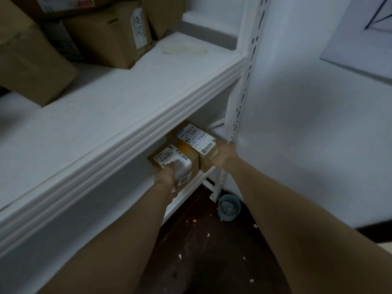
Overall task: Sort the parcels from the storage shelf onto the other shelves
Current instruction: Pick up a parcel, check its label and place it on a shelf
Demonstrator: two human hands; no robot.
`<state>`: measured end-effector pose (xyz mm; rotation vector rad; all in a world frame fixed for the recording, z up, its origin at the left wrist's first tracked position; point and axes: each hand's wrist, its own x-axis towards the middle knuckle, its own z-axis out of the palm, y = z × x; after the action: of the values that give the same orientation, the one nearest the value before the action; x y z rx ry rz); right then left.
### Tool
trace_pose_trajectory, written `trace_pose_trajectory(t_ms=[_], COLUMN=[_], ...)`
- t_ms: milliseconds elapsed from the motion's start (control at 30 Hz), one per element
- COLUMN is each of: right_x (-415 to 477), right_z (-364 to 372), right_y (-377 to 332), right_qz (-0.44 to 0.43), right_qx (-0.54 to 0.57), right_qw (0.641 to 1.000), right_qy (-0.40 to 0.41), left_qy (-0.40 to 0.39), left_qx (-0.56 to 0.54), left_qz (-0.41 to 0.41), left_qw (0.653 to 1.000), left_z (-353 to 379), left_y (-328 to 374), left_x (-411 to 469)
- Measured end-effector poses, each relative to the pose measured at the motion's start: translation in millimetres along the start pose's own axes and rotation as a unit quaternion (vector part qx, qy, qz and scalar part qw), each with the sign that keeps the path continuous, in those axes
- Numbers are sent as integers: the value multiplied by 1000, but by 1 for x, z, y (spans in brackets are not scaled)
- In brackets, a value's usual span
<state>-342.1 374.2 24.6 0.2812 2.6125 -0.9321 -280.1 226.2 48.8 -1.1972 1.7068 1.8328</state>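
Observation:
Two small cardboard parcels with white labels sit side by side on the lowest white shelf [192,188], under the wide middle shelf [131,98]. My left hand [166,177] grips the front of the left parcel [182,159], fingers on its label. My right hand [222,154] holds the right end of the right parcel [196,137], close to the shelf upright [235,115]. The backs of both parcels are hidden under the middle shelf.
Several brown cardboard boxes [106,32] stand at the back left of the middle shelf. A white wall [307,124] rises on the right. A small blue-grey bucket [229,206] stands on the dark, littered floor [201,251] by the upright's foot.

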Motion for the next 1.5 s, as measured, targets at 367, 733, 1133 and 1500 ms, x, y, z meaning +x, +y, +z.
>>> trace_pose_trajectory(t_ms=[367, 733, 1133, 1500], right_x=[-148, -211, -153, -78], right_z=[-114, -174, -191, -191], right_y=[-18, -72, -194, -309], right_qz=[-61, -159, -260, -261], right_qx=[-64, -75, 7, 52], right_qw=[994, 984, 965, 963], right_qy=[-66, -8, 47, 34], left_qy=[-92, -48, 130, 272], left_qx=[81, 153, 206, 217], left_qz=[51, 266, 388, 317], left_qw=[991, 950, 889, 882], left_z=[51, 37, -35, -96], left_y=[5, 62, 202, 342], left_x=[-149, -267, -253, -191])
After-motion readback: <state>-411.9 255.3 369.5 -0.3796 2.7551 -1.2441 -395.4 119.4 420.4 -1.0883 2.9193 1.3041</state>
